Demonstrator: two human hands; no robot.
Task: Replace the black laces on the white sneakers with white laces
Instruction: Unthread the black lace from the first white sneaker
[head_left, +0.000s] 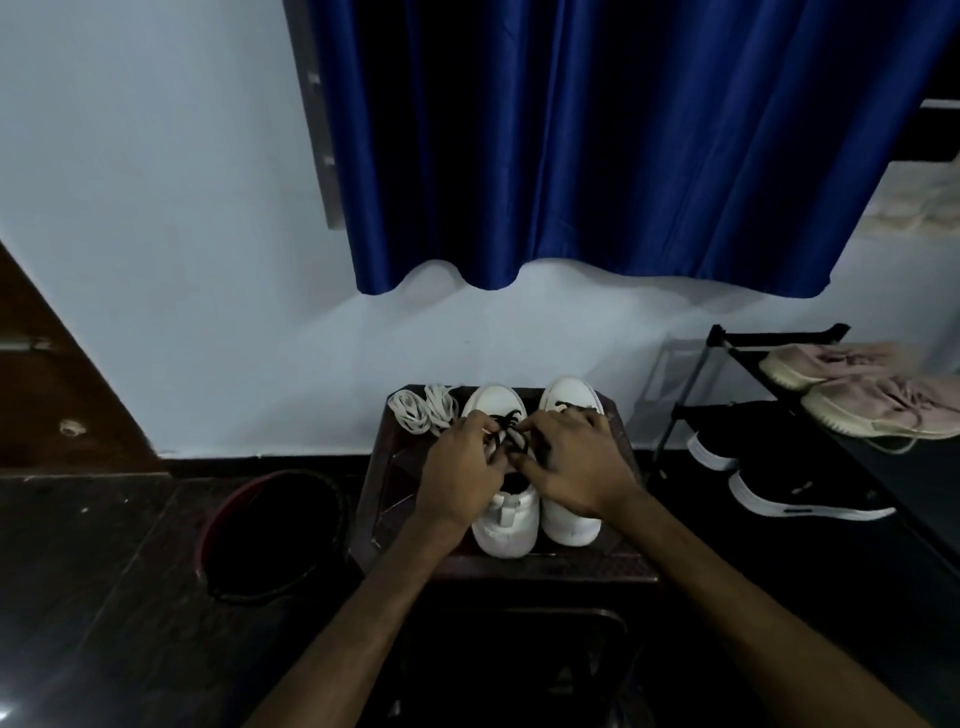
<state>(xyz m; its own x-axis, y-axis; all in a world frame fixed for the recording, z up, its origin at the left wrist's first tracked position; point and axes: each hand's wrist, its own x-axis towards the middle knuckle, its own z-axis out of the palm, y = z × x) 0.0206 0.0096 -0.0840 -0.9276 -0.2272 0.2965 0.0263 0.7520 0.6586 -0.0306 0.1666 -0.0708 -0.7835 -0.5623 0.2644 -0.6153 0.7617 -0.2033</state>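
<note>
Head view. Inspector: State of the fingers?

Me: My left hand (457, 467) has its fingers curled in, pinching the black laces (506, 428) above the tongue of the sneaker on my left (506, 525). My right hand (571, 467) lies across the second sneaker (571, 397), fingers spread. Whether its thumb grips a strand, I cannot tell.

Inspector: Surroundings?

Me: Both sneakers stand side by side on the dark stool (387, 499). The white laces (423, 410) lie coiled just beside the toes, to my left.

Inspector: Recommendation?

Me: Work from the top eyelets down, loosening each crossing before pulling, one strand at a time. I judge the shoe should be pinned at the heel so it does not slide.
</note>
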